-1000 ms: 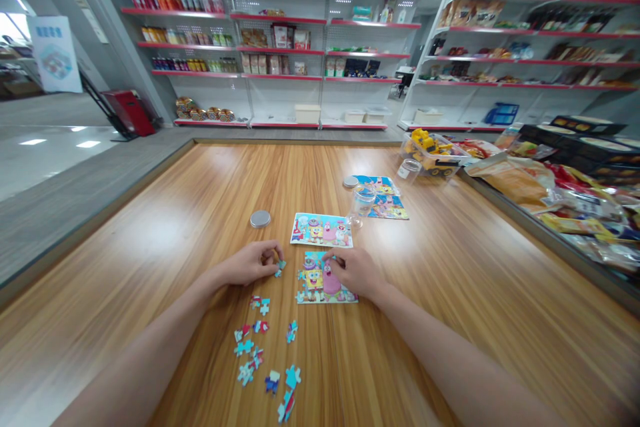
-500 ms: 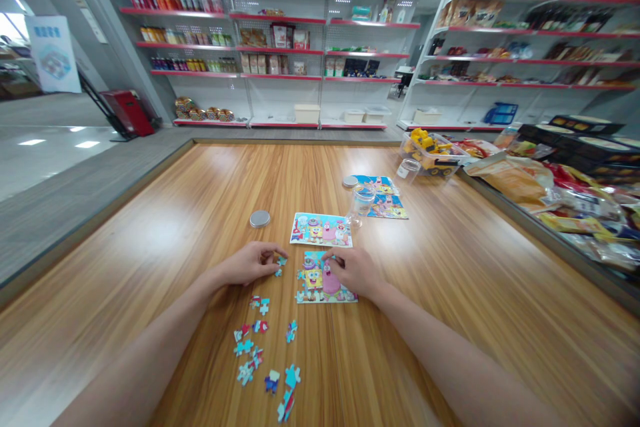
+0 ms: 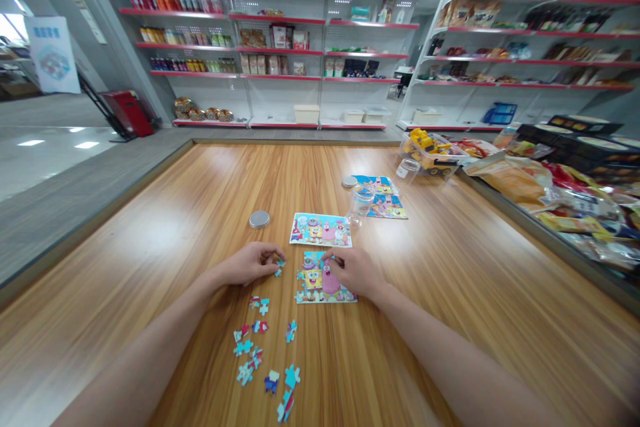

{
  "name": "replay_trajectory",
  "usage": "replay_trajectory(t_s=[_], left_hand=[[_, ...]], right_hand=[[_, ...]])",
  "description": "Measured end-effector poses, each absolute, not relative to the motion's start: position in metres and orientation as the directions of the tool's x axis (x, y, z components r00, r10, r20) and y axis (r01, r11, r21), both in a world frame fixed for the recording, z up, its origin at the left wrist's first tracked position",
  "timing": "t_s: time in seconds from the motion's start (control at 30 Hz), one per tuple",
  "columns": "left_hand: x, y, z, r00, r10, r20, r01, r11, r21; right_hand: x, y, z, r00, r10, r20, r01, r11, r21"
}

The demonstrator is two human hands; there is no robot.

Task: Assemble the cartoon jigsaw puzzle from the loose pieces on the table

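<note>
A partly assembled jigsaw puzzle with yellow and pink cartoon figures lies flat on the table in front of me. My right hand rests over its upper right part, fingers bent down onto the pieces; whether a piece is between them is hidden. To the left of the puzzle, my left hand pinches a small light-blue puzzle piece just above the wood. Loose puzzle pieces are scattered nearer to me on the left. Just beyond the puzzle lies a picture card showing the same figures.
Behind the card stand a clear jar and two more puzzle pictures. A round grey lid lies left; another lid lies farther back. A clear bin of yellow toy trucks and packaged snacks occupy the right.
The left fingers and the piece in them have shifted very slightly. The right hand stays over the puzzle, and the loose pieces lie as before.
</note>
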State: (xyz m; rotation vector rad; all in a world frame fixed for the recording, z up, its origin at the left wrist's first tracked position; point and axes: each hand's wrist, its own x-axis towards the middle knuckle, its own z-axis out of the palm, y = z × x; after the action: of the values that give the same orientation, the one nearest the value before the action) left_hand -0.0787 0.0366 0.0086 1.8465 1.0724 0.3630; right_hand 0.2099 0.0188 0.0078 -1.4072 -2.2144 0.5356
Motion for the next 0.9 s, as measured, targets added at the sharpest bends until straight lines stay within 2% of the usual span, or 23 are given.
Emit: replay_trajectory(t_s=[0.9], left_hand=[[-0.0785,0.0359,0.0057,0.576,0.806,-0.136,0.520,-0.233,0.822]], right_hand=[[0.2100,0.0189,0.0071,-0.372,0.913,0.168,0.735,0.400,-0.548]])
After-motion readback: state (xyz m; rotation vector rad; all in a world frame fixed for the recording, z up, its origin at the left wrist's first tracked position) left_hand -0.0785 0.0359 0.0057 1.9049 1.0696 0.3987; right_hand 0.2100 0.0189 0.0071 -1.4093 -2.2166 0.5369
